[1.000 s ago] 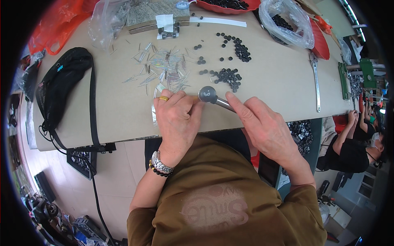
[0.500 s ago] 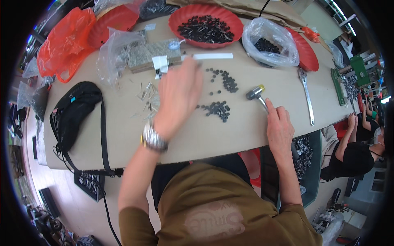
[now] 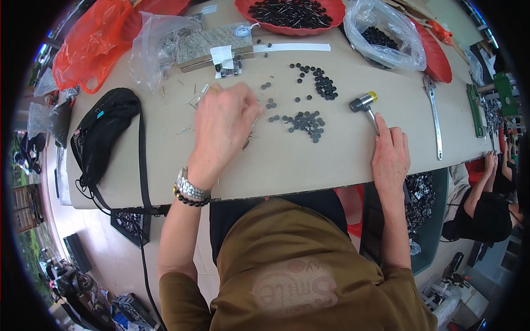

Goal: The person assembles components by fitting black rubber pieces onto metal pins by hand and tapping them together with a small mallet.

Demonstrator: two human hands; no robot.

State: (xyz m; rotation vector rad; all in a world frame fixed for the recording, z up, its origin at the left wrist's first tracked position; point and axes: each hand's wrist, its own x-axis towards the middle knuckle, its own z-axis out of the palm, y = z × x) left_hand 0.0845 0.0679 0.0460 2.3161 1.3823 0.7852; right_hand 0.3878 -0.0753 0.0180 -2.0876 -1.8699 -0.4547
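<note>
My left hand [image 3: 223,121], with a metal watch and dark beads at the wrist, hovers with bent fingers over thin metal pins [image 3: 194,102] strewn on the table. Motion smears its fingertips, so whether they pinch anything is unclear. My right hand [image 3: 391,151] rests near the table's front edge, closed around the handle of a small mallet [image 3: 362,102] with a yellow face and a black face. Between the hands lie small round black caps [image 3: 326,87] in loose groups. Behind my left hand, a small block with dark pieces [image 3: 227,66] stands against a stone-like slab [image 3: 210,44].
A red tray [image 3: 337,25] of black pieces stands at the back. Beside it sits a clear plastic bag [image 3: 353,33] with more black pieces. An adjustable wrench [image 3: 434,118] lies at right, a black pouch [image 3: 102,132] at left. Another person [image 3: 486,207] sits off to the right.
My left hand has come back toward me from the far slab area, uncovering the small block and more black caps. My right hand still holds the mallet. The whole view has shifted slightly.
</note>
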